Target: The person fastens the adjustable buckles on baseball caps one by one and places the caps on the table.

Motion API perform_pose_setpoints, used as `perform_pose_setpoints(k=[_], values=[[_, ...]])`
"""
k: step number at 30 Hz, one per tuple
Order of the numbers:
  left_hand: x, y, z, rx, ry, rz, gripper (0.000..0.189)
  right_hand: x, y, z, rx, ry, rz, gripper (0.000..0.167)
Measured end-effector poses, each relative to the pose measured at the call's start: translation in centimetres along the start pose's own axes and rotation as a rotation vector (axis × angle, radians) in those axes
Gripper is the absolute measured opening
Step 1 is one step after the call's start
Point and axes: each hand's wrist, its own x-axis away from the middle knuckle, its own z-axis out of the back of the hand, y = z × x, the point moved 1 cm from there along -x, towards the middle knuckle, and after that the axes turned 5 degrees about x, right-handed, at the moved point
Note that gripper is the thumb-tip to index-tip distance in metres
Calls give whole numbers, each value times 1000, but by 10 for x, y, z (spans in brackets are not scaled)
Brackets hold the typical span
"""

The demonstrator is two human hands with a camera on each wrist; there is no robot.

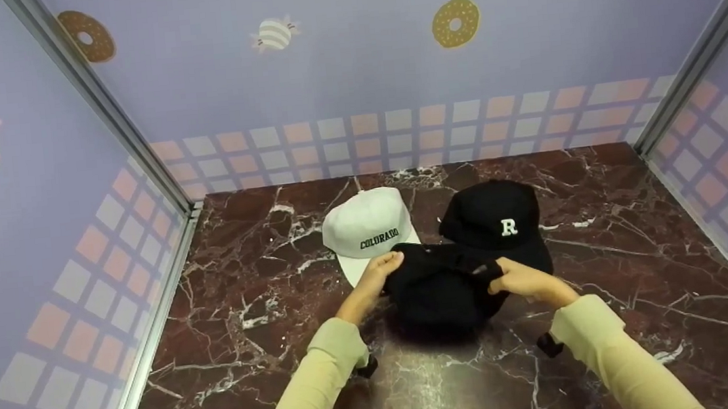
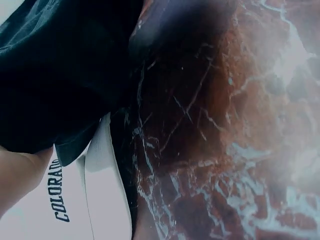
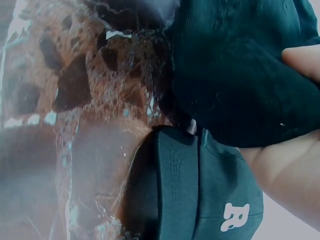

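Both hands hold a black cap (image 1: 438, 297) between them, in front of two other caps in the head view. My left hand (image 1: 374, 279) pinches its left edge, and my right hand (image 1: 522, 279) grips its right side. In the right wrist view, the thumb lies over the black fabric (image 3: 240, 95) with fingers beneath. Behind the left hand sits a white cap (image 1: 369, 220) lettered COLORADO, its brim partly covered by the held cap. Behind the right hand rests another black cap (image 1: 496, 212) with a white letter R.
A dark red marbled tabletop (image 1: 252, 359) with white veins lies under everything. Lilac panels with printed donuts, sweets and checks stand at the back (image 1: 365, 66), left (image 1: 29, 214) and right. Dark wrist straps (image 1: 366, 366) show at the cuffs.
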Motion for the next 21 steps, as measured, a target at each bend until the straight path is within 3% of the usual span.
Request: perform_pose_setpoints(k=[4, 7, 12, 14, 16, 19, 21], values=[[-5, -7, 4, -168, -4, -42, 29, 1, 2, 4, -70, -24, -101, 30], [2, 4, -3, -396, -5, -74, 34, 0, 6, 5, -128, -81, -142, 27], [3, -5, -4, -732, -12, -127, 42, -4, 14, 4, -226, -181, -134, 34], [-2, -17, 0, -796, -14, -138, 43, -6, 16, 4, -247, -186, -142, 38], [-3, -19, 1, -832, -22, -148, 43, -7, 18, 3, -280, -185, -136, 38], [-3, -20, 3, -823, -31, -148, 42, -10, 21, 1, -352, -195, -111, 34], [-2, -18, 5, -769, -50, -137, 43, -11, 24, 0, -406, -207, -84, 33]])
